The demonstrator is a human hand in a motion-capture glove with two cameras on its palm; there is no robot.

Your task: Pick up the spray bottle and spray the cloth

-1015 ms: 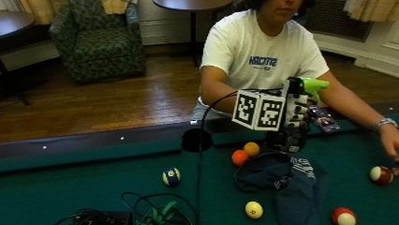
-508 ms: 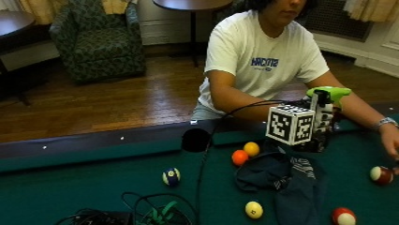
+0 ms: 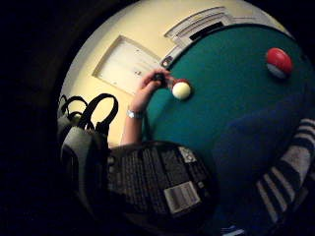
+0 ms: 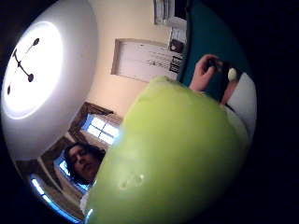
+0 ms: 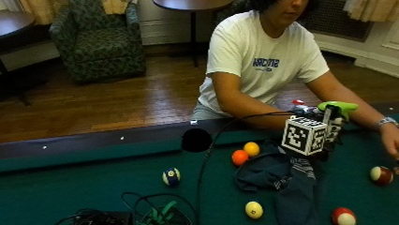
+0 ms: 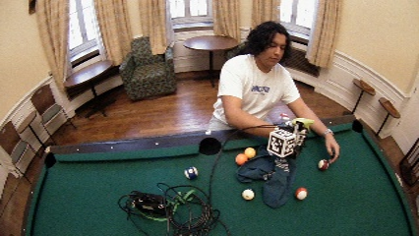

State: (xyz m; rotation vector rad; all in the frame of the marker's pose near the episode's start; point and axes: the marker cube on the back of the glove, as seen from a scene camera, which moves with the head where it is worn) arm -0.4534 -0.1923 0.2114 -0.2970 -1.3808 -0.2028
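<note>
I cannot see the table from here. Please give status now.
Right hand holding spray bottle upright above dark cloth. Bare hand beside a ball. Nothing blocking the cloth.

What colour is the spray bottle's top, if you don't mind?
Lime green; the spray bottle's top shows best in the outside view.

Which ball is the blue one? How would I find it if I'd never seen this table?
Start at the green pool table and find the dark side pocket in the near rail. Just below and left of that pocket sits the blue ball, alone on the felt beside the tangle of cables. It is the only blue and yellow ball; the others are orange, yellow, or red and white.
</note>
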